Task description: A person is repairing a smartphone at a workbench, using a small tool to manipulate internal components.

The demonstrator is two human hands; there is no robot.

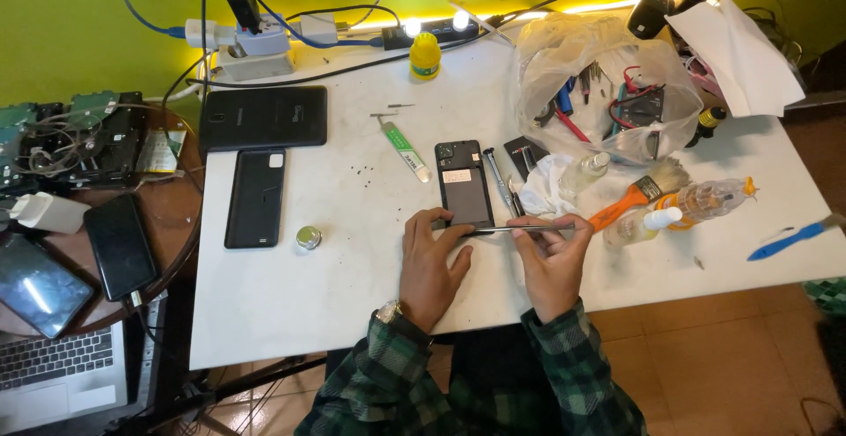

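At the lower centre of the frame the left hand (432, 264) rests on the white table (335, 269), its fingers curled and its thumb and forefinger braced against the bottom edge of an opened black phone (463, 185) that lies flat just above it. The right hand (551, 260) sits beside it to the right, fingers pressed together in a pinch on a thin metal tool (520, 227) — the tool runs level leftward, its tip meeting the phone's lower edge by the left thumb. Just right of the phone lie tweezers (498, 181) and a crumpled white cloth (546, 191). Further right sits an orange-handled brush (636, 196). Towards the left of the table lie a black back cover (256, 198) and, above it, a dark tablet (263, 117).
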